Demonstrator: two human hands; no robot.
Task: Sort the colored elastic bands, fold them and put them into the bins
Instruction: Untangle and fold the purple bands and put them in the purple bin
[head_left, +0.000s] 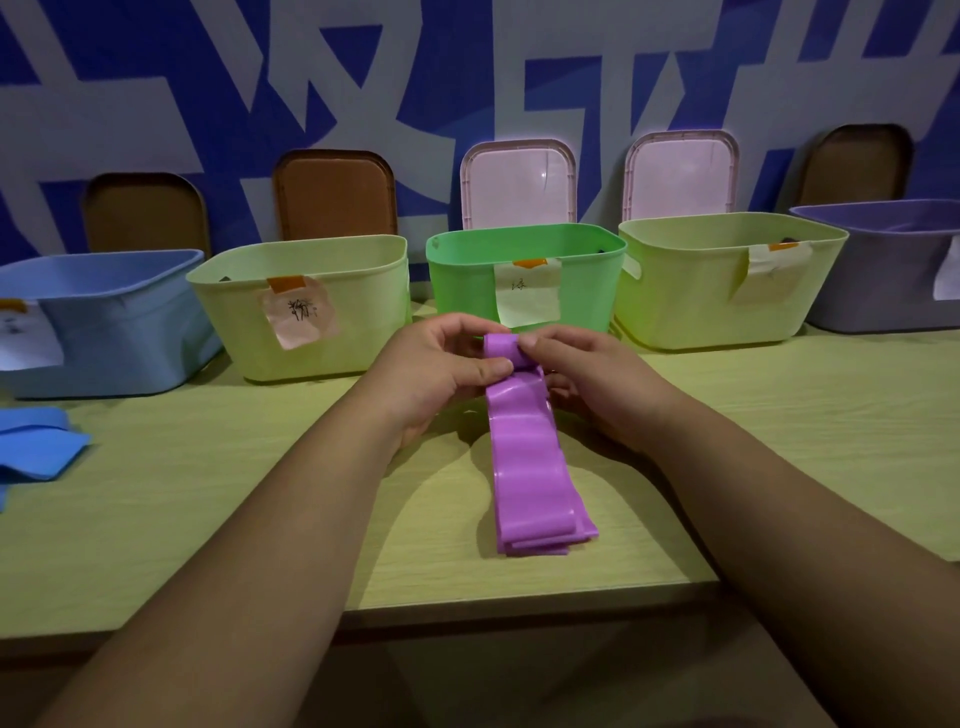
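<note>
A purple elastic band (524, 457) lies lengthwise on the table in front of me, its far end curled into a small roll. My left hand (436, 374) pinches that rolled end from the left, and my right hand (587, 379) pinches it from the right. The band's near end lies flat in layers on the table. Behind my hands stands a row of bins: a blue bin (119, 332), a pale yellow-green bin (311, 332), a green bin (462, 275), another yellow-green bin (691, 296) and a purple-grey bin (883, 280). Each carries a paper label.
Blue elastic bands (36, 447) lie at the table's left edge. Brown and pink lids (519, 182) lean against the blue patterned wall behind the bins. The table's front edge (467, 613) runs just under my forearms.
</note>
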